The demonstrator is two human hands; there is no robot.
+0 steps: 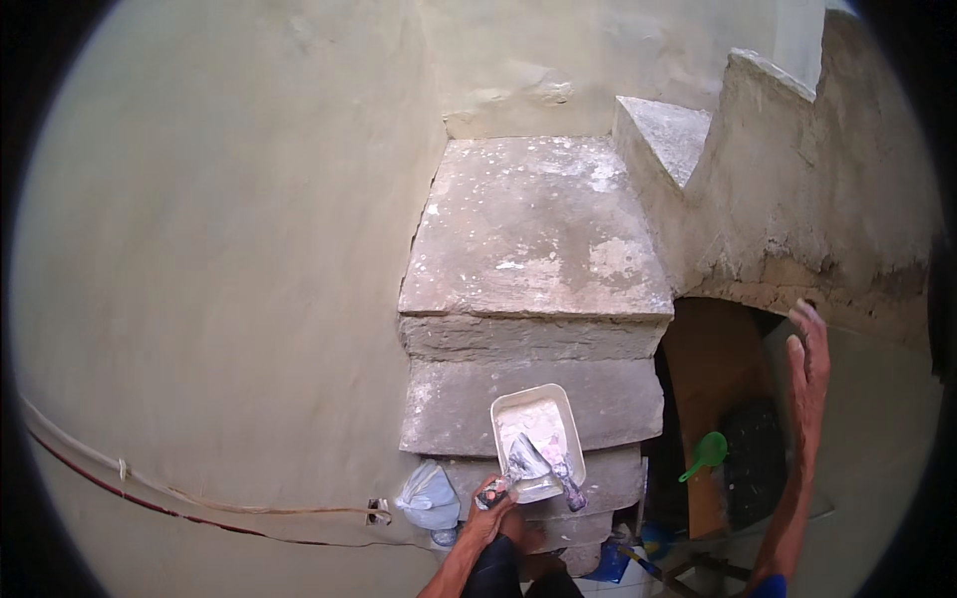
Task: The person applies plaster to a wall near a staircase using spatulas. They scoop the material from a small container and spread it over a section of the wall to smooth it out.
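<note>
On a concrete step rests a white rectangular tub with whitish powder or paste in it. A scraper with a wide, smeared blade lies over the tub's near side, its handle end at my left hand. That hand is closed around the handle, low in front of my knees. A second tool with a stained handle leans over the tub's near right rim. My right hand is raised at the far right, in front of the stair's side wall, fingers extended and apart, holding nothing that I can see.
Concrete stairs rise ahead between a plastered wall and a stepped side wall. A tied plastic bag sits left of the tub. Cables run along the left wall. Below right are a green dipper and a brown board.
</note>
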